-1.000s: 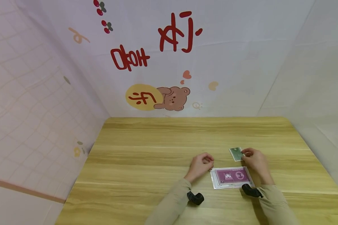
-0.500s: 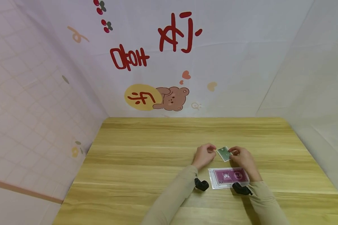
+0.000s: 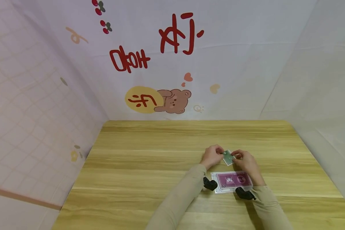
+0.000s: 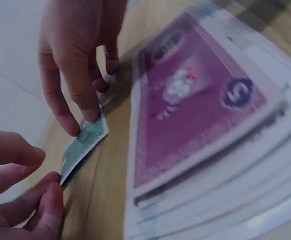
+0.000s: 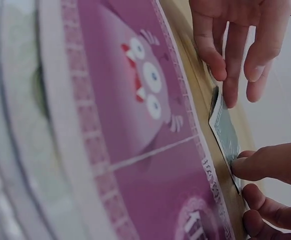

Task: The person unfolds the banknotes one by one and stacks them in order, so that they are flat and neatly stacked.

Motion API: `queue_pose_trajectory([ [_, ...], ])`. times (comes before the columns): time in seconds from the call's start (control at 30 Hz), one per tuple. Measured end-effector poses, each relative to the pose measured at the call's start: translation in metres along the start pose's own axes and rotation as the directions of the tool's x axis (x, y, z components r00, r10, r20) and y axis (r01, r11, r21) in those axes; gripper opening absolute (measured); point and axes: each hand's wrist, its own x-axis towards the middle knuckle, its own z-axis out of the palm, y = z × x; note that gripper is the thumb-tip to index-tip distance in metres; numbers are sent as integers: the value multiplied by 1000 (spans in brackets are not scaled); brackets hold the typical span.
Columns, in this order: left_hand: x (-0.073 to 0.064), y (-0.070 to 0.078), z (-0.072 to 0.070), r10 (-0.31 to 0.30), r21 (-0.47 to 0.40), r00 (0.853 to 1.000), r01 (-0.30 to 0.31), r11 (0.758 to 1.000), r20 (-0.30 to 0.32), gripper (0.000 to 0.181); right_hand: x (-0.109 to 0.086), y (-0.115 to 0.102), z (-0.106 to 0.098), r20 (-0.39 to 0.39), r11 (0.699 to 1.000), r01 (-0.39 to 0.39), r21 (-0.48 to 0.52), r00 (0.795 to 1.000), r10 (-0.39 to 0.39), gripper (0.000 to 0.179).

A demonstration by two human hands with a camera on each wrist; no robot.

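A small green play banknote (image 3: 228,158) sits between both hands, beyond the purple notes. My right hand (image 3: 246,161) pinches its right edge with thumb and finger, as the right wrist view also shows. At its left corner my left hand (image 3: 213,156) has its fingers; in the left wrist view its fingertips (image 4: 55,192) stand apart, one at the corner of the green note (image 4: 84,142). Nearer the person lies a stack of larger play banknotes (image 3: 231,181). Its top note (image 5: 130,95) is purple, with a cartoon monster and a 5.
A wood-grain table (image 3: 149,166) carries everything. White cloth with a printed bear (image 3: 175,100) and red characters hangs behind it, and more cloth flanks both sides. Black wrist cameras (image 3: 210,183) sit on both sleeves, close to the stack.
The right hand has brought the green note leftward and turned it. My left hand has moved forward and right, up to the note's left corner. The purple stack stays on the table.
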Motion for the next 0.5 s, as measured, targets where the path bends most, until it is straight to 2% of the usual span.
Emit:
queue_pose_trajectory([
  [0.07, 2, 2, 0, -6, -28, 1000, 6, 1000, 24, 18, 0, 1, 0, -3, 1000, 11, 7, 1000, -11, 21],
  [0.17, 3, 6, -1, -12, -119, 996, 23, 993, 86, 17, -1, 2, 0, -6, 999, 33, 5, 999, -33, 22],
  [0.27, 4, 5, 2, -35, -225, 990, 65, 972, 135, 15, 0, 2, 1, 0, 998, 57, 5, 998, -57, 22],
  [0.4, 2, 1, 6, -103, -301, 988, 134, 944, 118, 11, 1, 4, 4, -5, 996, 86, -2, 996, -86, 20],
  [0.5, 0, 1, 6, -134, -345, 986, 161, 925, 102, 11, 1, 5, 5, -26, 993, 114, -13, 993, -115, 20],
])
